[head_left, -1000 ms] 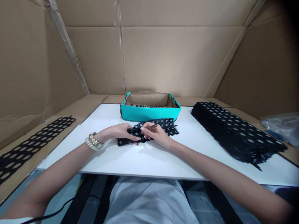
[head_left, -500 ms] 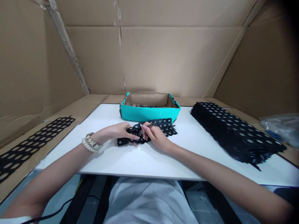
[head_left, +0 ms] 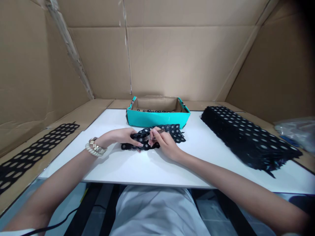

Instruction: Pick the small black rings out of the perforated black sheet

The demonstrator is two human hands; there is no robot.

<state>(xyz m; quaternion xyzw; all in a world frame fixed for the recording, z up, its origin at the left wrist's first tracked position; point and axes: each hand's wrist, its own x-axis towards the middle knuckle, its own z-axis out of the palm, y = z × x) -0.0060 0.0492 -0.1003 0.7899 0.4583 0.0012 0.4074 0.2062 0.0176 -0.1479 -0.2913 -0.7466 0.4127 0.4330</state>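
A black sheet with rows of pale round spots (head_left: 176,133) lies bunched on the white table, just in front of a turquoise box (head_left: 157,119). My left hand (head_left: 126,136) grips the left part of this sheet, thumb on top and the other fingers mostly hidden beneath. Over the middle of the sheet, my right hand (head_left: 163,141) is closed in a pinch round a small brown tool (head_left: 160,131). The tool's tip is too small to make out.
A thick stack of similar black spotted sheets (head_left: 246,137) lies at the right. On cardboard at the left is a flat black sheet with holes (head_left: 36,149). Black rings lie inside the box. A clear plastic bag (head_left: 297,131) sits at the far right.
The left end of the sheet has shifted slightly left with my left hand. My right hand has tilted a little, and more of the brown tool shows above its fingers.
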